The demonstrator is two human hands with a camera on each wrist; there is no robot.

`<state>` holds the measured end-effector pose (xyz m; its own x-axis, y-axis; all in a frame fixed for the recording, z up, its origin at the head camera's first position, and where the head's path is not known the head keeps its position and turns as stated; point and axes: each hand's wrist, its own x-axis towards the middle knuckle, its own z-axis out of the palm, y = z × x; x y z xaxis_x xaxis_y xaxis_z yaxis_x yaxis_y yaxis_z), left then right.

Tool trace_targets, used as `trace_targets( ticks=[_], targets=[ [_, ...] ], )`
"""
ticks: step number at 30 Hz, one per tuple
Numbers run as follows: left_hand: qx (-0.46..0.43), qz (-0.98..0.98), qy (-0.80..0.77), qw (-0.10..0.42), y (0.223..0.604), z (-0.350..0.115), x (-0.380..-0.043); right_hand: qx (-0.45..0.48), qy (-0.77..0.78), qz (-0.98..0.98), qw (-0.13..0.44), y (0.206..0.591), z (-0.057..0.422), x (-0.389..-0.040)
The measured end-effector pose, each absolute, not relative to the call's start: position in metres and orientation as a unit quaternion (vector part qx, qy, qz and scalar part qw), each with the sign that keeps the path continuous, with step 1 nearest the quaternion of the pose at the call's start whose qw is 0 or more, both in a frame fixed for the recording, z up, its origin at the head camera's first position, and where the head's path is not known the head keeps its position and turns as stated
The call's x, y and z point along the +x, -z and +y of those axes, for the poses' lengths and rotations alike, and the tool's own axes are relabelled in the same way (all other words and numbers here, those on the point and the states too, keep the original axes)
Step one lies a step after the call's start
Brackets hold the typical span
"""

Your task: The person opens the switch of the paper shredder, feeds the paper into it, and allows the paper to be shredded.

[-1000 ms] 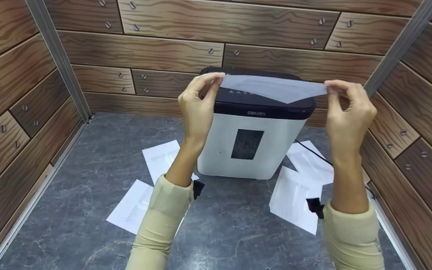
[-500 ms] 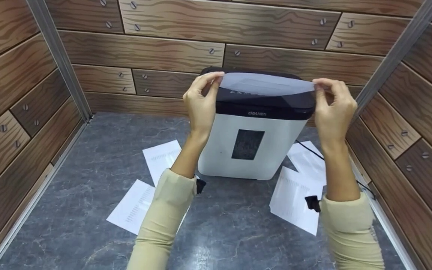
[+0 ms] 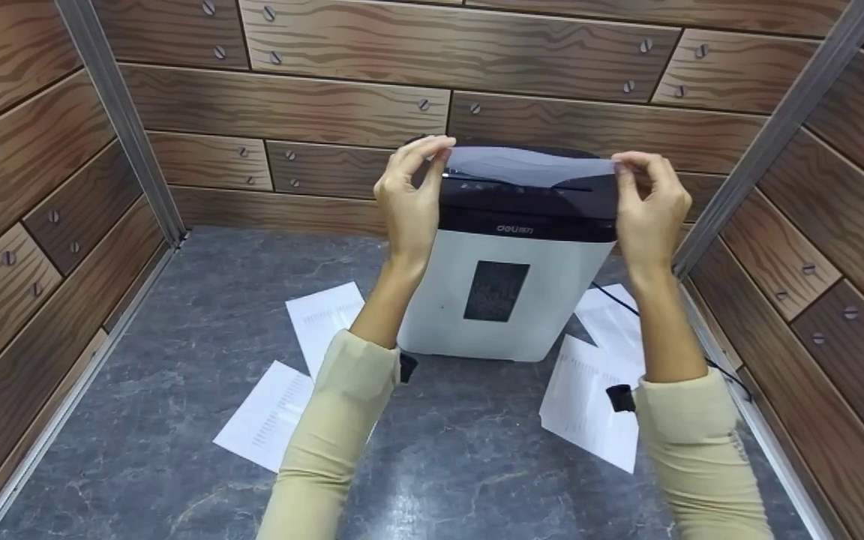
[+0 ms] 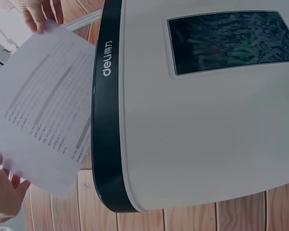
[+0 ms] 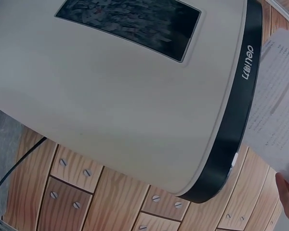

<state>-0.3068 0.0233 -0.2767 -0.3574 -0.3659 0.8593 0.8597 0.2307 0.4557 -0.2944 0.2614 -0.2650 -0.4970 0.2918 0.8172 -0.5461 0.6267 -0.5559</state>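
Between both hands, a printed sheet of paper [image 3: 526,166] is held by its two sides over the dark top of a white paper shredder [image 3: 432,300]. My left hand [image 3: 411,202] pinches the left edge between thumb and fingers. At the opposite edge, my right hand [image 3: 651,214] pinches it the same way. In the left wrist view, lines of text show on the sheet [image 4: 43,106], behind the shredder's dark rim [image 4: 106,144]. Whether its lower edge is inside the feed slot, I cannot tell. Paper shreds fill the shredder's window [image 3: 496,291].
Printed sheets lie on the grey marbled surface [image 3: 177,375], to the left [image 3: 267,416] and right [image 3: 589,401] of the shredder. A black cable [image 3: 616,298] runs from the shredder to the right. Wood-patterned walls [image 3: 312,105] enclose the back and sides.
My right hand has moved left, closer to the shredder, and the left hand slightly right. The sheet has come lower and nearer the slot, bowing between the hands.
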Motion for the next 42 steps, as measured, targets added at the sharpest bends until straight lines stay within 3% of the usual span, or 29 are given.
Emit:
trace_targets(
  ticks=[16, 42],
  targets=[
    [-0.196, -0.64, 0.539, 0.512, 0.292, 0.026, -0.318, 0.09, -0.405, -0.779, 0.469, 0.302, 0.27, -0.324],
    [-0.171, -0.69, 0.519, 0.475, 0.308, 0.027, -0.327, 0.072, -0.361, -0.815, 0.447, 0.313, 0.274, -0.333]
  ],
)
